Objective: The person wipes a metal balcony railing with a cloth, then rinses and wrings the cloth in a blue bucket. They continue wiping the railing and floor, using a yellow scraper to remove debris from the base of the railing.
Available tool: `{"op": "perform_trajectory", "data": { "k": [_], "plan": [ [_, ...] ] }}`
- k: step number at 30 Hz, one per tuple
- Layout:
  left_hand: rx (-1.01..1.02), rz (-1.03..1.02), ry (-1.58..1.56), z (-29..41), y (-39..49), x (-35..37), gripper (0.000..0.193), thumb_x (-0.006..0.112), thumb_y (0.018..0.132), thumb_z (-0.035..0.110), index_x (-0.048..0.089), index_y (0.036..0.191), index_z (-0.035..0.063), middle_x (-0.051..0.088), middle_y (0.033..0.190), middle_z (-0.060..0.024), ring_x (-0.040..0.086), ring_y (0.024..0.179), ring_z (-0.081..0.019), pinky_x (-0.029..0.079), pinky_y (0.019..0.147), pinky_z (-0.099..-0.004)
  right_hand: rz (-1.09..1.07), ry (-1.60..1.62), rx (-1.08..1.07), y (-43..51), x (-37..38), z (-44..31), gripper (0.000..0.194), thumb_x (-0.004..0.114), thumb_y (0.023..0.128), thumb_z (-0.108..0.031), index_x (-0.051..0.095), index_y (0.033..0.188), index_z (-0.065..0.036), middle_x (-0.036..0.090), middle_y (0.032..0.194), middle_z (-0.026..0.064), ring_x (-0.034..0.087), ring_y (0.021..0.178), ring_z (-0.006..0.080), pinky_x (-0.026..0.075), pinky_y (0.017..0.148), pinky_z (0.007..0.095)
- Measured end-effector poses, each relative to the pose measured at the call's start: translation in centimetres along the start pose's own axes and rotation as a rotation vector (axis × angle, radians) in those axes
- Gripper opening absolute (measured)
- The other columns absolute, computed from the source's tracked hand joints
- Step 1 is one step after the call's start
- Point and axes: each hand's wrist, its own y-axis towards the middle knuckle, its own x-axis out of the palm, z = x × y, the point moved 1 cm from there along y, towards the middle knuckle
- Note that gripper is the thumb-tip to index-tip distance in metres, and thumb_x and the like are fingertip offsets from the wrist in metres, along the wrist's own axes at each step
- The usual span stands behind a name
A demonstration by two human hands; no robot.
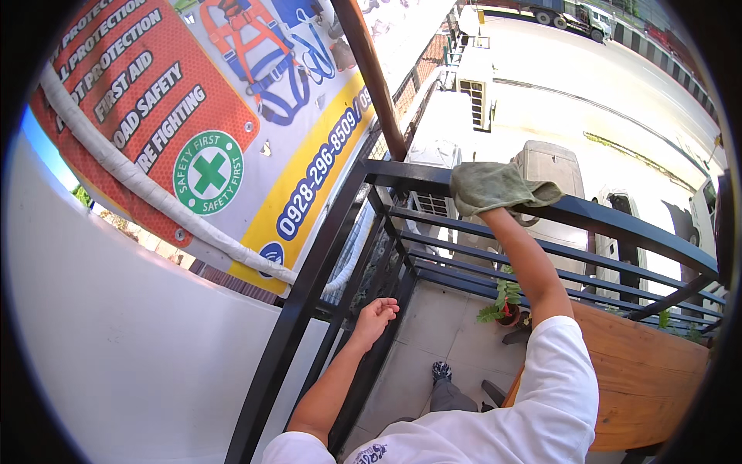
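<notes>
A worn green cloth (495,185) lies draped over the black metal top rail (614,221) of a balcony railing. My right hand (491,212) holds it against the rail; the cloth hides the fingers and only the wrist end shows. Lower and to the left, my left hand (375,320) hovers near the side railing (310,290) with loosely bent fingers and nothing in it. Whether it touches the bars below it cannot be made out.
A wooden table (643,377) stands at my right. Ahead on the tiled floor (437,313) is a potted plant (509,310). Outside the left railing hang a printed banner (255,174) and a white wrapped pipe (168,203). Parked vehicles (548,168) are below.
</notes>
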Motion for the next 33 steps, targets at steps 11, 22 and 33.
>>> {"op": "perform_trajectory", "data": {
  "k": [11, 22, 33],
  "plan": [
    [0.814, 0.262, 0.073, 14.3, 12.1, 5.9, 0.014, 0.052, 0.079, -0.001, 0.052, 0.092, 0.0021, 0.052, 0.081, -0.0013, 0.047, 0.067, -0.0081, 0.041, 0.065, -0.0221, 0.235, 0.209, 0.126, 9.7, 8.3, -12.3, 0.020, 0.055, 0.070, -0.020, 0.065, 0.077, -0.005, 0.061, 0.078, 0.0127, 0.059, 0.076, 0.0303, 0.043, 0.075, 0.0499],
    [1.117, 0.147, 0.854, 20.8, 22.7, 14.0, 0.030, 0.053, 0.083, 0.025, 0.053, 0.108, 0.0089, 0.060, 0.091, -0.0044, 0.055, 0.089, -0.0220, 0.032, 0.085, -0.0380, 0.103, -0.400, -0.004, -10.6, -5.9, 11.8, 0.019, 0.057, 0.058, -0.025, 0.059, 0.068, -0.008, 0.054, 0.066, 0.0053, 0.053, 0.066, 0.0250, 0.039, 0.066, 0.0445],
    [1.083, 0.229, 1.103, 19.5, 23.5, 15.5, 0.031, 0.048, 0.085, 0.026, 0.051, 0.113, 0.0133, 0.063, 0.082, -0.0014, 0.056, 0.086, -0.0201, 0.028, 0.092, -0.0409, 0.210, 0.309, 0.698, -17.3, -5.3, 19.6, 0.042, 0.047, 0.085, -0.049, 0.060, 0.094, -0.011, 0.059, 0.097, 0.0082, 0.054, 0.094, 0.0285, 0.040, 0.087, 0.0372]
  ]
}}
